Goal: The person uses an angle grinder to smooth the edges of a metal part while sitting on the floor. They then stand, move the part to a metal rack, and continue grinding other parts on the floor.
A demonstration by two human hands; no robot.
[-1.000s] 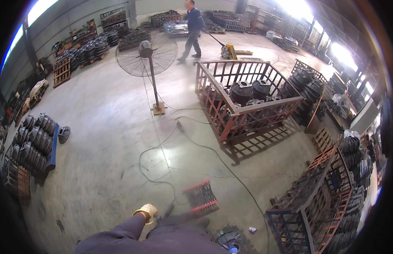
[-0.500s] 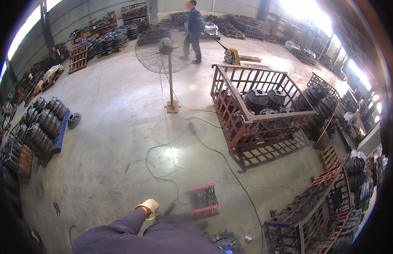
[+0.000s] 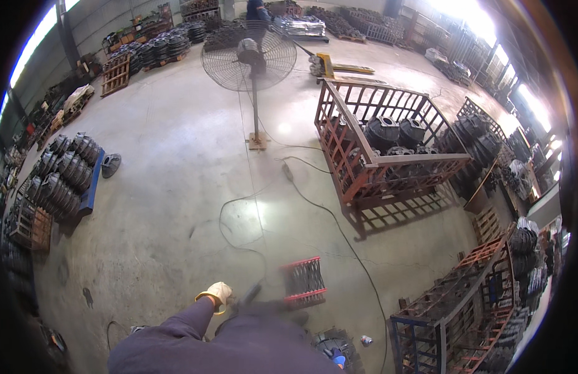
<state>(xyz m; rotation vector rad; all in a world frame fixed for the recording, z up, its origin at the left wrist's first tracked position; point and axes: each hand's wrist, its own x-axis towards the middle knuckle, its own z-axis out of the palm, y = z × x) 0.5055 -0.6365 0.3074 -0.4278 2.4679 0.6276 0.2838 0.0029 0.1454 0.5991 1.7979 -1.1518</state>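
Observation:
My left hand (image 3: 217,292), in a pale yellow glove on a dark purple sleeve, reaches out low over the concrete floor. Its fingers look curled, but whether they hold anything is unclear. Just right of it a dark, blurred tool handle (image 3: 252,291) sticks up, with a black cable (image 3: 239,215) running from there across the floor. A small red crate (image 3: 303,282) stands beyond the handle. My right hand is hidden behind my sleeve and body.
A pedestal fan (image 3: 249,57) stands mid-floor. A rust-red steel cage (image 3: 377,146) holds dark castings to the right. More racks (image 3: 463,311) fill the lower right, and stacked castings on a blue pallet (image 3: 64,177) lie left. A person (image 3: 257,9) and a yellow pallet truck (image 3: 329,65) are far back.
The view has swung, so the fan, cage and red crate sit lower and more central. The far person has slid to the top edge. My gloved hand stays in place.

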